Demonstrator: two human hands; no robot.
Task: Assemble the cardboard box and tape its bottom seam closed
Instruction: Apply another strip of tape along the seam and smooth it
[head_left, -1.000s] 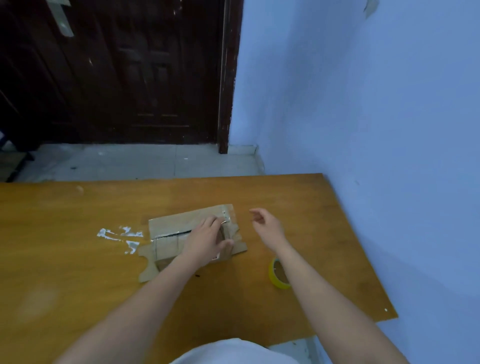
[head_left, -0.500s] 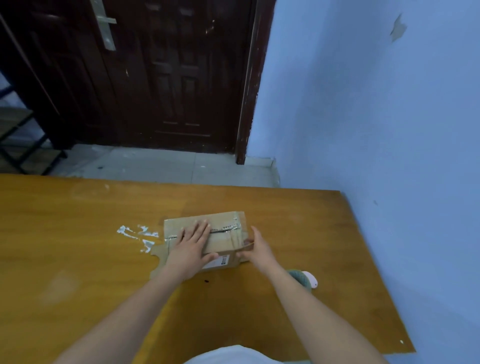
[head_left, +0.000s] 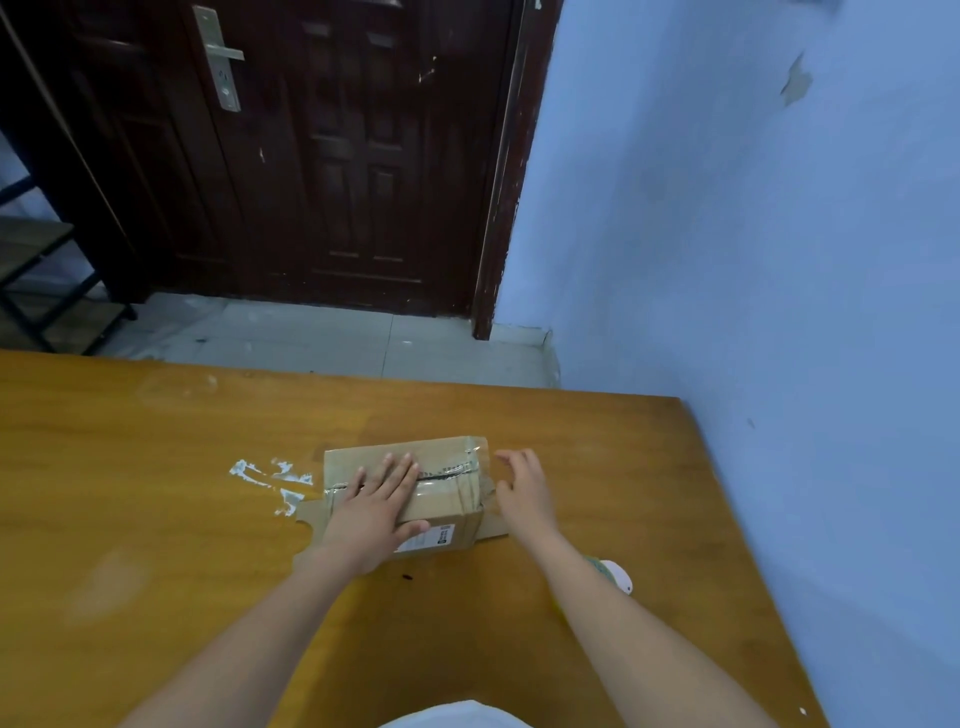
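Note:
A small brown cardboard box (head_left: 441, 457) stands on the wooden table (head_left: 156, 467), its upper face crossed by clear tape along a dark seam. Flaps stick out flat at its left and right ends. My left hand (head_left: 376, 512) lies flat on the box top, fingers straight, thumb against the near side by a white label. My right hand (head_left: 522, 491) hovers just right of the box with fingers loosely spread, holding nothing. A tape roll (head_left: 610, 571) peeks out from behind my right forearm.
White tape scraps (head_left: 270, 480) are stuck to the table left of the box. A blue wall (head_left: 779, 260) runs along the table's right edge. A dark wooden door (head_left: 337, 156) and tiled floor lie beyond the far edge.
The box has gone from a flattened shape to standing up. My right hand came to its right end, touched it, then drew slightly away. The camera tilted upward.

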